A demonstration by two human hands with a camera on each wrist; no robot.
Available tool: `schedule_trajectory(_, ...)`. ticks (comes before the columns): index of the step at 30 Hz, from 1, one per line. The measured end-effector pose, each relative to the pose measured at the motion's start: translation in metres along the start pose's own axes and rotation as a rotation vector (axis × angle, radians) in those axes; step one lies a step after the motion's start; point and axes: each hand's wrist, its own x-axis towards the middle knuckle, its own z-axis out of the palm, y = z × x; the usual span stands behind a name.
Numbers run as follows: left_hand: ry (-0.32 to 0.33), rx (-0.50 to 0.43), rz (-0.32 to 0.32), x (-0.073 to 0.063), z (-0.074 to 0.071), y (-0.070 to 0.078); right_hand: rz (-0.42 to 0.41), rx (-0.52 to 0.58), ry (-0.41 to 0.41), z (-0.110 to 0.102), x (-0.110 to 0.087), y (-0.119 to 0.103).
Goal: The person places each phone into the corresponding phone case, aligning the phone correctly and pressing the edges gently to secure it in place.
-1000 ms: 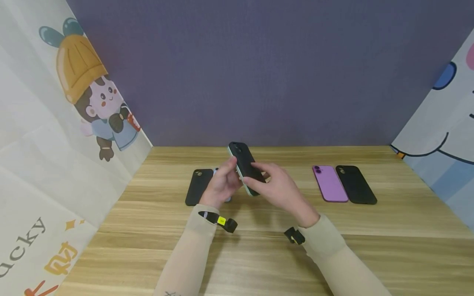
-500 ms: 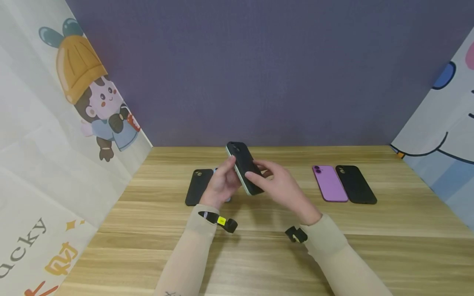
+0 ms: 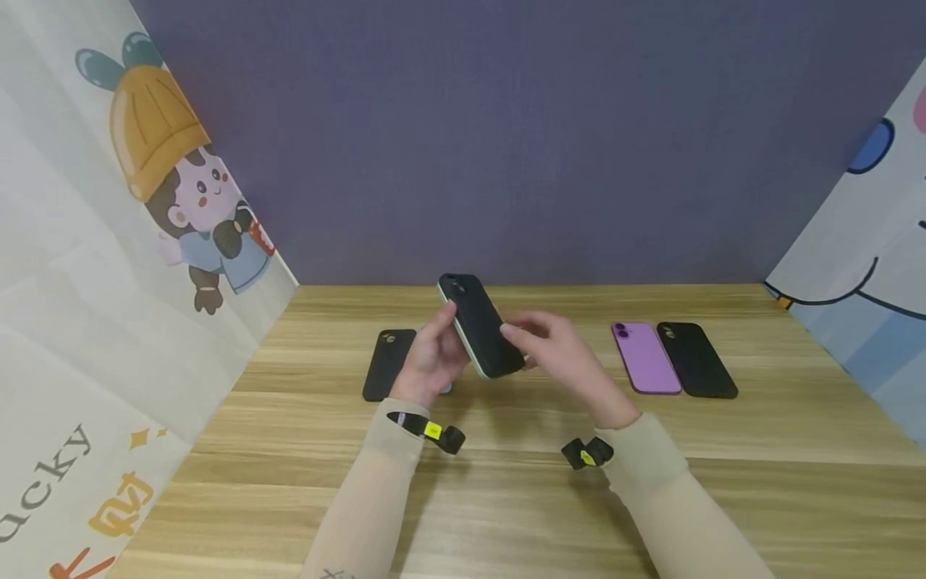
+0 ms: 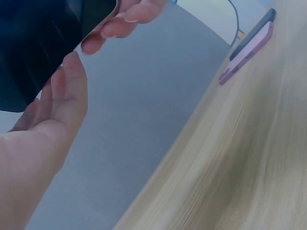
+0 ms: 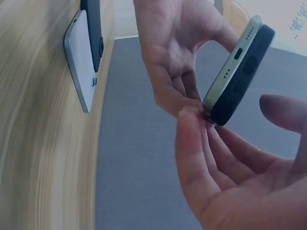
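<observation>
Above the table my left hand [image 3: 434, 354] grips a pale green phone [image 5: 225, 72] with a black phone case [image 3: 479, 326] against its back, thumb along the left edge. It tilts with its camera end away from me. In the right wrist view the phone's bottom end, with its charging port, shows bare beside the case's cut-outs. My right hand [image 3: 560, 350] is at the lower right side of the case. Its fingers [image 5: 192, 139] touch the lower corner, while the thumb [image 5: 283, 112] stands apart from the case.
Left on the wooden table [image 3: 304, 482] lies another black case [image 3: 388, 366]; beside it a light blue phone [image 5: 80, 57] is mostly hidden by my left hand in the head view. At right lie a purple phone [image 3: 646, 359] and a black case [image 3: 697, 359]. A dark panel [image 3: 506, 145] stands behind.
My right hand has slid right along the case and its thumb has come off the case's back. The phone and case have shifted slightly left in my left hand.
</observation>
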Motion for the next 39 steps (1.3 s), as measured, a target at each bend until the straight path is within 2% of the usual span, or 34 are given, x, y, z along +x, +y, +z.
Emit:
schedule_trajectory(6, -0.013, -0.038, 0.007, 0.0, 0.0, 0.001, 0.093, 0.163, -0.121, -0.006, 0.0, 0.003)
schedule_trajectory(15, -0.028, -0.099, 0.034, 0.0, -0.002, 0.001, 0.12, 0.282, -0.258, -0.011, 0.003, 0.013)
schedule_trajectory(23, -0.075, -0.172, 0.076, 0.001, -0.001, 0.003, 0.149, 0.406, -0.319, -0.011, 0.007, 0.018)
schedule_trajectory(31, -0.062, -0.195, 0.094, -0.001, 0.001, 0.003, 0.145, 0.576, -0.417, -0.008, 0.007, 0.02)
schedule_trajectory(39, -0.071, -0.207, 0.086, -0.002, 0.002, 0.004, 0.138, 0.607, -0.451, -0.009, 0.006, 0.021)
